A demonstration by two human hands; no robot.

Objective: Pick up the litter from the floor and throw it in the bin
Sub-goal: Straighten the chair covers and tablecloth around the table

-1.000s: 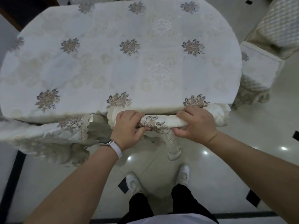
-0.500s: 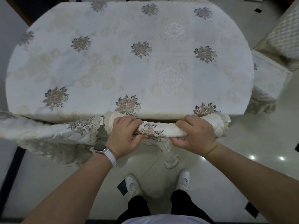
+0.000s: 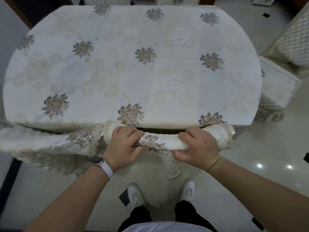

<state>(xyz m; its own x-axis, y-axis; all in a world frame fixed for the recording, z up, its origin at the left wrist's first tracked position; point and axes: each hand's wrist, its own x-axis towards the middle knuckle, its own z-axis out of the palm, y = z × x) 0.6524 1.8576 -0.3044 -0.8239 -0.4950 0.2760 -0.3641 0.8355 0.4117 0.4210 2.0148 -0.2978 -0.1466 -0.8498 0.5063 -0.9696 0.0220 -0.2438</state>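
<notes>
I cannot tell where the litter or the bin is; neither shows from up here. Both my hands are closed around the padded top of a chair back [image 3: 167, 141] pushed up against the near edge of the table. My left hand [image 3: 122, 148] wraps it from above, fingers curled over the far side and thumb tucked under, on a patch of brown and grey embroidered flowers. My right hand [image 3: 199, 148] grips it the same way further right, just short of the quilted, lace-edged end.

On my left wrist is a watch [image 3: 96, 160] with a dark, blank face and a white band [image 3: 107, 170]. Below the chair back a fabric-sleeved leg [image 3: 172, 166] reaches down to the floor [image 3: 250, 181], which is glossy pale tile with small black insets [image 3: 123, 197]. My white shoes [image 3: 135, 196] stand on it just behind that leg, below black trousers [image 3: 138, 215]; any marking on the shoes is too small to read.

The cream tablecloth [image 3: 133, 72] spreads across the rounded table ahead, stitched with the same flower clusters and pale scrollwork. A second covered chair [image 3: 41, 143] sits to my left, its lace edge touching the one I hold. A third chair [image 3: 284, 47], in a quilted cover, stands off the table's right end.
</notes>
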